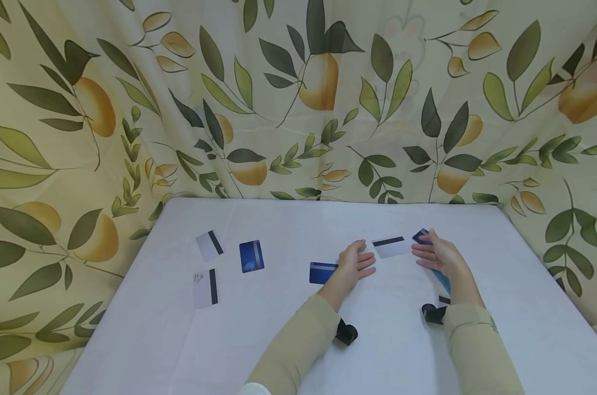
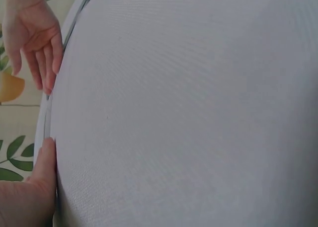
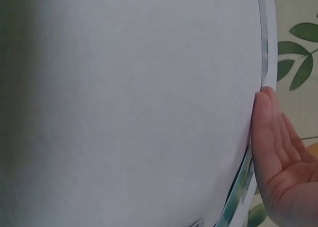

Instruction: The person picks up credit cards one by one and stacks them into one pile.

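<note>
My left hand [image 1: 353, 262] is held palm inward with straight fingers, its wrist side overlapping a blue card [image 1: 322, 272] with a silver stripe. Facing it, my right hand [image 1: 441, 255] has its fingers extended toward the left, over a dark blue card [image 1: 420, 236] that it partly hides. Between the two lies a white card [image 1: 391, 248] with a black stripe. Beneath the right hand and wrist show a light blue card [image 1: 443, 281] and the black stripe [image 1: 444, 300] of another card. In the right wrist view a teal card [image 3: 238, 187] appears beside the hand. Neither hand grips anything.
At the left of the white table [image 1: 145, 329] lie a white card [image 1: 206, 247] with a black stripe, another white striped card [image 1: 204, 289] and a blue card [image 1: 251, 256]. Black wrist cameras jut from both sleeves. A leaf-patterned curtain [image 1: 288, 137] hangs behind the table.
</note>
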### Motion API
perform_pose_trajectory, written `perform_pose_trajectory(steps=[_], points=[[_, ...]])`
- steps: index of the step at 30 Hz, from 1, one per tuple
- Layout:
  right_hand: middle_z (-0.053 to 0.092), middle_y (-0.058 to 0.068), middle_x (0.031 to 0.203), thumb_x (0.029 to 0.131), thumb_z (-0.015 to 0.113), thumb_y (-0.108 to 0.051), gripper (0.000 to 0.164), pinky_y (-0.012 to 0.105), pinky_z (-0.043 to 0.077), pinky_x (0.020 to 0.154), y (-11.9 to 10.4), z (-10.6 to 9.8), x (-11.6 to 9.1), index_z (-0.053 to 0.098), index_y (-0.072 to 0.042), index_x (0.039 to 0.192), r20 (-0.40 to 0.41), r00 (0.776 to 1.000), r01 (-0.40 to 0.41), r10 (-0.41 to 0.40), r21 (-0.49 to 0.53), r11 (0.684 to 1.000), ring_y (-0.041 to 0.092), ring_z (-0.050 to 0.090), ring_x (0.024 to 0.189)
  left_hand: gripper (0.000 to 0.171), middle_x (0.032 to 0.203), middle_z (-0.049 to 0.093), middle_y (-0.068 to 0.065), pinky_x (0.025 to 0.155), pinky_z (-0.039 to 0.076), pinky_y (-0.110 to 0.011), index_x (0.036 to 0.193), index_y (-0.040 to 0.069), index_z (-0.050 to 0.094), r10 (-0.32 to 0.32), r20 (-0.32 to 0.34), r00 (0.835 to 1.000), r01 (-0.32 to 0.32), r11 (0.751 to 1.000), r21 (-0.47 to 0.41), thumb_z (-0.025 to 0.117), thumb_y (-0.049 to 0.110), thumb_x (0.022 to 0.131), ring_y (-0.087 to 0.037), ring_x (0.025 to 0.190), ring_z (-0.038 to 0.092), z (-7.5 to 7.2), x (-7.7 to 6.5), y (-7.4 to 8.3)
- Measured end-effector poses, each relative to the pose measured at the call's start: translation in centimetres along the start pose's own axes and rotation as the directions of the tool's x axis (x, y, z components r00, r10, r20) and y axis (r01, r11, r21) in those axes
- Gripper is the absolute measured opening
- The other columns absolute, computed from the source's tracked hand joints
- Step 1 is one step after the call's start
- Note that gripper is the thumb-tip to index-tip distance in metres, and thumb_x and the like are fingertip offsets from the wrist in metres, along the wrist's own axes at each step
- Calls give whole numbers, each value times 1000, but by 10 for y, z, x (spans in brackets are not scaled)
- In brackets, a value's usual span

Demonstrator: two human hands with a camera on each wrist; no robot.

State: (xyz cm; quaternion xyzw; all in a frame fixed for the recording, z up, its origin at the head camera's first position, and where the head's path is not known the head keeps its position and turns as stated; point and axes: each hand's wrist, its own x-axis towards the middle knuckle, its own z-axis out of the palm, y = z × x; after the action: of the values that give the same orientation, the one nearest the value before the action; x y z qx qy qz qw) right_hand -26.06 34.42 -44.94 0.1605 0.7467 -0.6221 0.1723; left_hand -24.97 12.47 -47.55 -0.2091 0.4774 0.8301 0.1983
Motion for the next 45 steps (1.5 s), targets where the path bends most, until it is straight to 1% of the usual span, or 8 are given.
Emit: perform_pose_trajectory(steps=[7,14,17,21,25,33,39,45], points=[[52,19,127,95,19,-53,75,31,53,83,-1,0,1,9,2,144,-11,1000,-27,27,1,1000,4,63,83,47,105,63,-21,87,50,-47,121,-1,55,-31,35,999,32,999,-30,56,29,85,-32,102,60,1,1,1],[46,21,133,93,22,-56,78,32,51,86,-1,0,-1,8,1,145,39,999,-26,26,4,1000,6,63,88,50,111,60,-23,90,47,-48,124,-2,52,-54,60,997,57,997,-43,56,30,86,-33,107,57,3,3,1],[53,17,127,93,23,-57,79,32,51,87,-2,0,-2,8,1,145,49,998,-29,28,4,1000,7,63,90,50,112,60,-24,90,47,-49,124,-2,52,-52,64,997,55,998,-44,56,30,86,-34,108,57,4,4,0],[65,3,102,96,23,-50,71,33,51,86,-2,1,1,8,0,145,49,998,-46,45,36,998,6,64,86,50,113,59,-24,92,46,-50,125,-3,51,-54,70,996,58,997,-53,54,30,87,-34,109,56,5,5,0],[64,-8,84,100,23,-38,61,32,53,84,-1,3,3,10,1,145,42,997,-62,58,80,995,6,65,80,50,114,58,-25,93,45,-50,125,-4,50,-61,75,995,66,995,-73,53,29,88,-35,110,55,6,5,0],[64,-9,82,100,24,-32,57,30,53,83,-2,4,3,14,2,144,27,997,-77,75,48,996,7,65,81,50,115,57,-26,94,43,-51,125,-5,50,-69,77,995,76,992,-97,52,29,88,-36,111,54,6,3,1],[65,-9,80,100,23,-26,54,27,53,82,-3,4,2,14,5,143,48,997,-70,67,69,995,7,65,81,48,113,58,-27,93,44,-52,121,-5,52,-66,53,996,72,991,-114,52,29,88,-37,109,55,5,4,0],[67,-8,86,100,18,-36,60,27,52,84,-5,3,-2,14,7,142,99,994,-51,43,84,995,7,65,85,46,108,60,-27,89,46,-52,118,-6,54,-41,13,999,42,992,-120,52,28,87,-37,105,57,6,3,0]])
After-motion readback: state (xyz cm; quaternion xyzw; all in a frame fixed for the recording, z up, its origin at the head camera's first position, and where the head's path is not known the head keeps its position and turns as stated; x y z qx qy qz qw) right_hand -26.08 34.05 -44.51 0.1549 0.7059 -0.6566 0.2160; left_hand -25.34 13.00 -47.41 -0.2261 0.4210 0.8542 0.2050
